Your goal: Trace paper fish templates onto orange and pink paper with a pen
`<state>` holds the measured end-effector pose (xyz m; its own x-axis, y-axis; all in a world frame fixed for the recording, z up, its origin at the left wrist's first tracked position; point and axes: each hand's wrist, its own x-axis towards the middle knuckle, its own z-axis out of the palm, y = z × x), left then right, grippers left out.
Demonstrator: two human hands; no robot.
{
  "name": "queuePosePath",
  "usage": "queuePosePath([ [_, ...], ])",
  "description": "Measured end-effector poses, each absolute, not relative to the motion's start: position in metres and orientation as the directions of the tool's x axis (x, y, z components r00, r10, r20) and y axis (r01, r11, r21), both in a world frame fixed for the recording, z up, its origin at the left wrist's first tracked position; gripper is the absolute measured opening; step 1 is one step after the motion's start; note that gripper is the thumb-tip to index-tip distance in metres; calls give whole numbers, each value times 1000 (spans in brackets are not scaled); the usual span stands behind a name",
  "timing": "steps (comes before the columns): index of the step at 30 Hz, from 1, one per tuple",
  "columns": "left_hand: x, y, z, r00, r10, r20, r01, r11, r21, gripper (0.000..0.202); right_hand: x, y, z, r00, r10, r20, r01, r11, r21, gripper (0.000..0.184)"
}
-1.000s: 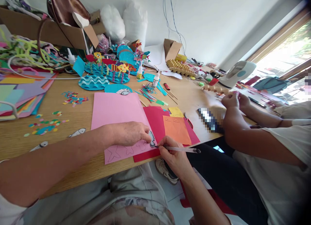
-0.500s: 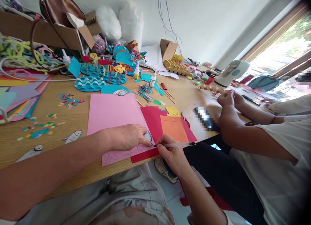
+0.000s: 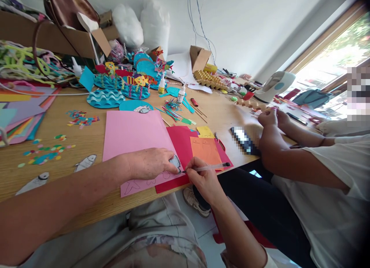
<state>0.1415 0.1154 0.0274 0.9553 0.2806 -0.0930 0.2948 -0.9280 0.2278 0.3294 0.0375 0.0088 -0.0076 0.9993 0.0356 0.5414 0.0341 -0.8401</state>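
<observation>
A pink paper sheet (image 3: 133, 135) lies on the wooden table (image 3: 86, 148) near its front edge, with pencilled outlines along its near side. My left hand (image 3: 150, 164) presses a small grey fish cutout (image 3: 175, 162) flat on the sheet's right corner. My right hand (image 3: 202, 179) holds a clear pen (image 3: 208, 168), its tip touching the edge of the cutout. A red sheet (image 3: 182, 144) lies under the pink one, with an orange piece (image 3: 206, 150) on it.
Another person sits at the right, their hands (image 3: 273, 117) together over the table. Blue paper waves (image 3: 105, 98), glue bottles (image 3: 181, 94), coloured scraps (image 3: 46, 152), two loose fish cutouts (image 3: 85, 162), stacked paper (image 3: 20, 113) and cardboard boxes (image 3: 72, 40) crowd the table.
My right hand has tilted the pen a little while its tip stays at the fish cutout. My head has shifted slightly. The left hand keeps the cutout pinned.
</observation>
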Motion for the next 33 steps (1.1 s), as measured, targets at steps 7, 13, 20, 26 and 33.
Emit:
queuePosePath([
  [7,141,116,27,961,268,-68,277,-938,211,38,328,37,8,13,999,30,537,18,-843,7],
  [13,141,114,28,962,268,-56,274,-933,235,38,326,40,7,6,998,56,553,43,-832,7],
  [20,141,115,25,958,276,-78,286,-934,213,34,321,46,4,4,997,75,553,60,-831,8],
  [26,142,115,25,957,281,-74,291,-931,221,33,322,45,4,-24,994,110,569,105,-816,8],
  [33,142,114,26,950,304,-69,312,-918,246,34,328,36,2,-14,993,116,598,101,-795,9],
])
